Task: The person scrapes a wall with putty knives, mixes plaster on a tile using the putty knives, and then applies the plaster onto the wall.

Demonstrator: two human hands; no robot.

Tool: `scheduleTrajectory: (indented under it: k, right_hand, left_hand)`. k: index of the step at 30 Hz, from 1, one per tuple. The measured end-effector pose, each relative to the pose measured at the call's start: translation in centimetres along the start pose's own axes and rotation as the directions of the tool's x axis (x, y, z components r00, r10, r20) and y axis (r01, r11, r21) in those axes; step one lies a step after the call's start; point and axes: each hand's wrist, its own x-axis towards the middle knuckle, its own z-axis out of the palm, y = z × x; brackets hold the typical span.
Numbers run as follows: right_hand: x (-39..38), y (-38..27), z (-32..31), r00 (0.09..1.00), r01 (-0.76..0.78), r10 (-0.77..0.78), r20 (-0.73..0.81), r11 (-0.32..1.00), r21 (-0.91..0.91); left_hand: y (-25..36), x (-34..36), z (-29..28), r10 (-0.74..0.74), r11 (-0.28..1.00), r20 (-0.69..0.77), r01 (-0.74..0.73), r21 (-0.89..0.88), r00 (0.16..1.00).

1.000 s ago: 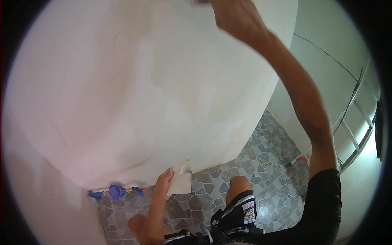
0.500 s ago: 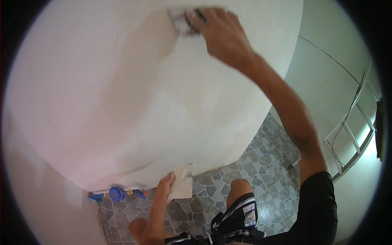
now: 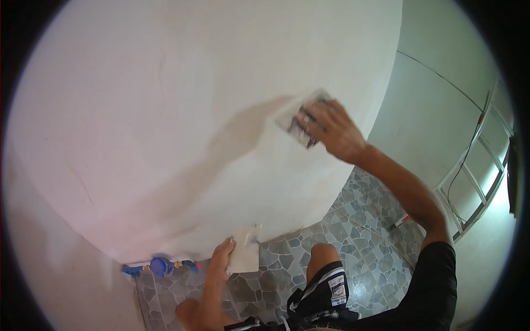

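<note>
We press a flat scraper (image 3: 302, 122) against the white wall (image 3: 165, 110); it is smeared with pale paste and sits tilted under our fingers. Low down we hold a small flat board (image 3: 245, 251) with pale paste on it, nearly upright, just above the stone-pattern floor (image 3: 364, 231)
</note>
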Motion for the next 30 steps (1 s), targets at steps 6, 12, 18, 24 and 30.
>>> scheduleTrajectory:
  k: [6, 12, 18, 24, 30]
  right_hand:
    - [10.6, 11.7, -5.8, 0.858, -0.270, 0.226, -0.461, 0.962, -0.031]
    - [17.8, 16.5, -6.7, 0.704, -0.594, 0.563, -0.433, 0.801, 0.076]
    - [14.4, 8.4, -2.3, 0.904, -0.296, 0.231, -0.359, 0.945, -0.139]
    - [4.1, 6.9, -1.0, 0.984, 0.064, -0.117, -0.135, 0.937, -0.344]
    - [2.3, 12.3, -5.5, 0.903, -0.390, 0.399, -0.158, 0.917, 0.087]
  left_hand:
    - [-0.6, 0.6, -0.8, 0.006, 1.000, 0.091, -0.005, -0.009, 0.996]
    - [-0.8, 1.1, -0.3, 0.003, 1.000, 0.076, -0.003, -0.003, 0.997]
    - [-0.5, 0.9, 0.1, 0.024, 1.000, 0.114, -0.024, 0.002, 0.993]
    - [0.4, 0.3, 0.9, 0.043, 0.999, 0.151, -0.046, 0.019, 0.988]
    - [0.1, 0.6, 0.2, 0.070, 0.997, 0.120, -0.074, 0.029, 0.990]
